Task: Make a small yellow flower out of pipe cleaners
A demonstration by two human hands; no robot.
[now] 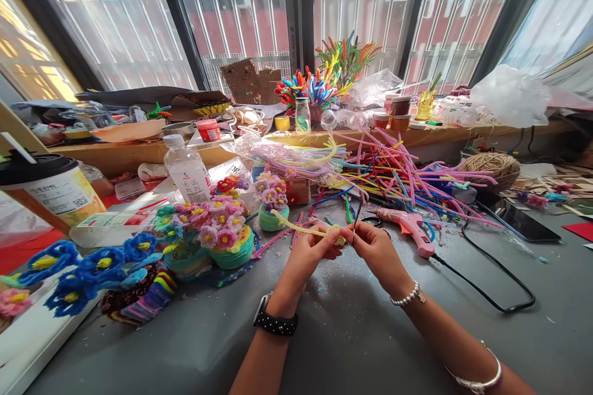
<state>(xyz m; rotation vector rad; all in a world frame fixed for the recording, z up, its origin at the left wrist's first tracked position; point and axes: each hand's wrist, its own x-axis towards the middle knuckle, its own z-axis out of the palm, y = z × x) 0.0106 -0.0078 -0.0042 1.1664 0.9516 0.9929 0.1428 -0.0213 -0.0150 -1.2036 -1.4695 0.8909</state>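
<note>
My left hand (pixel 317 247) is closed in a pinch on a pale yellow pipe cleaner (pixel 296 226), whose free end sticks out to the left. Between my hands its other part is bunched into a small yellow piece, partly covered by the fingertips. Right beside it, my right hand (pixel 374 253) pinches a slim dark pointed tool (pixel 357 213) that stands almost upright; its lower part is hidden by the fingers. Black loops, perhaps scissor handles (pixel 372 221), show just behind the right hand. A pink glue gun (pixel 410 228) lies to the right of it.
Pipe-cleaner flowers (pixel 222 222) in wrapped pots and a water bottle (pixel 185 166) stand to the left, with a drink cup (pixel 50 188) beyond. Loose pipe cleaners (pixel 393 166) are heaped ahead. A phone (pixel 519 219), a twine ball (pixel 492 170) and the glue gun's cord (pixel 491 299) are on the right.
</note>
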